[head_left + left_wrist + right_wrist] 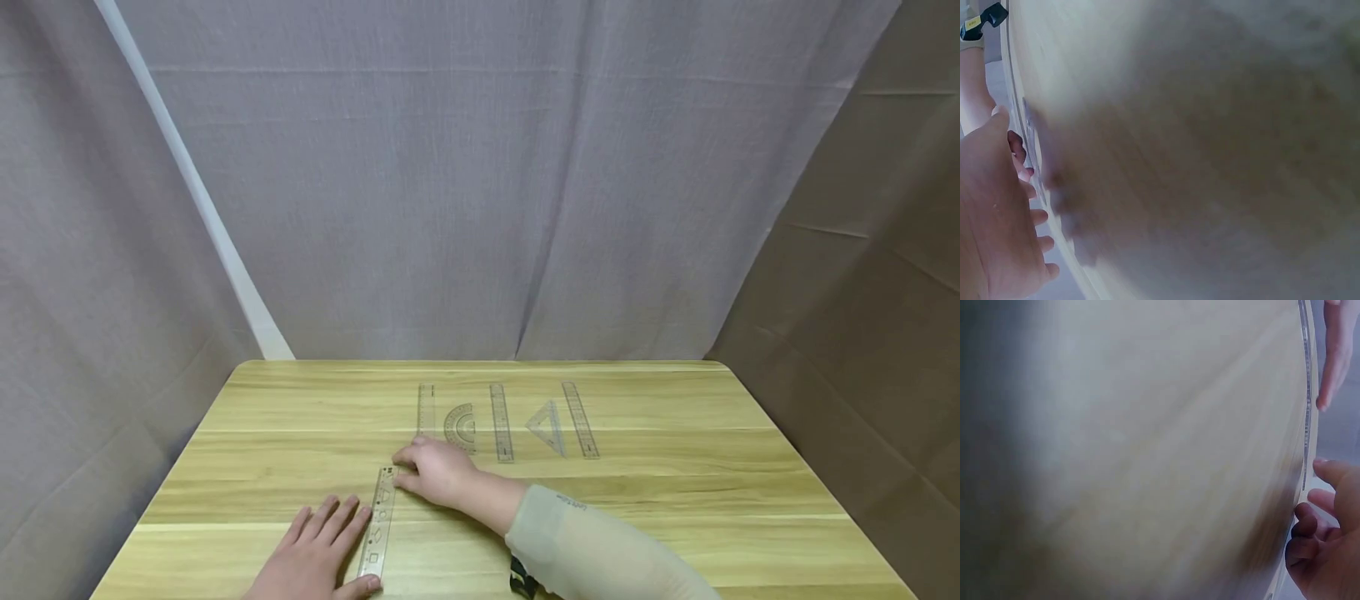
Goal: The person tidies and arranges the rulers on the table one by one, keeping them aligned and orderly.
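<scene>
A clear stencil ruler (377,525) with cut-out shapes lies lengthwise on the wooden table, tilted slightly to the right at its far end. My left hand (311,550) lies along its left side with straight fingers; the fingertips are at the ruler's edge and the thumb is by its near end. At the far end is my right hand (442,473), its thumb by the ruler's right edge and its forefinger just past the end, thumb and forefinger apart. In the right wrist view, the other fingers (1302,547) are bent. Close contact is hard to make out.
Behind my right hand lie a clear ruler (426,408), a protractor (460,425), another ruler (501,421), a set square (547,427) and a third ruler (581,419) in a row. Grey curtains (375,208) surround the wooden table (712,533).
</scene>
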Demonstrator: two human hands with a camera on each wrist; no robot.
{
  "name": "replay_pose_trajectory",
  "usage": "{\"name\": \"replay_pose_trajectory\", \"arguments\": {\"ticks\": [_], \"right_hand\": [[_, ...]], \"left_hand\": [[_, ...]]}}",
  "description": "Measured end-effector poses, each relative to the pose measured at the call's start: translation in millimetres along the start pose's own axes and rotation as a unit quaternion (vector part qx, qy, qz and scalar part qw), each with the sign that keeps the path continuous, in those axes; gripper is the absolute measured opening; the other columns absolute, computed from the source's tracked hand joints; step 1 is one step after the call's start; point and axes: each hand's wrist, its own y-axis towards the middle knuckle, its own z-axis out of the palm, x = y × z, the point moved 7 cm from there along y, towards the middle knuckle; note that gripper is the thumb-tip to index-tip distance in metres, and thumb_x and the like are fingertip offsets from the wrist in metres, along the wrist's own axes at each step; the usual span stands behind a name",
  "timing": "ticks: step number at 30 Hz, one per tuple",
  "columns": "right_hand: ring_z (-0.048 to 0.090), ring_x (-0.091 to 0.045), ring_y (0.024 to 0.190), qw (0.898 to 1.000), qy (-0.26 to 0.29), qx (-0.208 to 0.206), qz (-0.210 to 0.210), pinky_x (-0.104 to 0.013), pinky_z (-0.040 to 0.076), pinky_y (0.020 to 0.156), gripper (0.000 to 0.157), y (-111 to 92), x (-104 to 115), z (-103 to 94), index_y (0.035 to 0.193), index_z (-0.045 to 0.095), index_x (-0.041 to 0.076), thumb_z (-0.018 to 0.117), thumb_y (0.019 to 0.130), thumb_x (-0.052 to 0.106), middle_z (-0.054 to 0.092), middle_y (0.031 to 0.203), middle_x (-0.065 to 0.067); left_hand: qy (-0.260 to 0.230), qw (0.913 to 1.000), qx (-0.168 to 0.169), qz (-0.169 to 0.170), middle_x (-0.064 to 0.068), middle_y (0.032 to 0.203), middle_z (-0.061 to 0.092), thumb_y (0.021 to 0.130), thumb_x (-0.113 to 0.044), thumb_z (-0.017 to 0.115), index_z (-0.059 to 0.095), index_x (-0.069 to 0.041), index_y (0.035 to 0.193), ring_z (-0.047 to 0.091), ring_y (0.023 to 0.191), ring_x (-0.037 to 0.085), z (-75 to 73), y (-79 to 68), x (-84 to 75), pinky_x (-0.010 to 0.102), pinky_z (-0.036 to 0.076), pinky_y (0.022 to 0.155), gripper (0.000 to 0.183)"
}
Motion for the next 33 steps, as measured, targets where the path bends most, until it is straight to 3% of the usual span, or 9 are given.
{"name": "replay_pose_trajectory", "arguments": {"ticks": [7, 14, 23, 33], "right_hand": [[0.065, -0.010, 0.092, 0.999, 0.019, -0.016, 0.022, -0.028, 0.055, 0.081, 0.039, -7, 1, -6.7, 0.123, 0.069, 0.020, 0.065, 0.094, 0.045, 0.067, 0.109, 0.004], [0.065, -0.019, 0.109, 0.998, 0.016, -0.037, 0.038, -0.037, 0.054, 0.092, 0.040, -16, -1, -20.6, 0.125, 0.068, 0.020, 0.062, 0.096, 0.046, 0.066, 0.124, -0.001], [0.060, -0.022, 0.117, 0.997, 0.025, -0.043, 0.058, -0.043, 0.050, 0.100, 0.045, -33, -8, -37.9, 0.131, 0.063, 0.020, 0.059, 0.096, 0.048, 0.063, 0.127, 0.000], [0.055, -0.025, 0.125, 0.994, 0.032, -0.056, 0.086, -0.048, 0.046, 0.103, 0.052, -58, -26, -57.9, 0.137, 0.058, 0.021, 0.055, 0.096, 0.054, 0.059, 0.135, -0.002]], "left_hand": [[-0.004, 0.9998, -0.020, 0.004, 0.009, 0.147, 0.050, 0.089, -0.073, 0.049, 0.050, -0.012, 0.146, 0.042, 0.137, 0.037, -11.2, 11.5, -4.5, 0.060, 0.032, 0.109, 0.083], [-0.013, 0.9990, -0.041, -0.007, 0.009, 0.153, 0.044, 0.091, -0.067, 0.053, 0.047, -0.013, 0.148, 0.035, 0.141, 0.037, -25.1, 22.6, -9.6, 0.060, 0.026, 0.113, 0.079], [-0.017, 0.9980, -0.060, -0.011, 0.010, 0.156, 0.039, 0.094, -0.062, 0.053, 0.044, -0.014, 0.151, 0.031, 0.144, 0.037, -34.3, 33.7, -14.7, 0.062, 0.019, 0.115, 0.075], [-0.013, 0.9984, -0.055, -0.006, 0.009, 0.158, 0.036, 0.095, -0.062, 0.052, 0.044, -0.015, 0.150, 0.026, 0.146, 0.036, -40.0, 42.7, -21.4, 0.061, 0.015, 0.116, 0.073]]}}
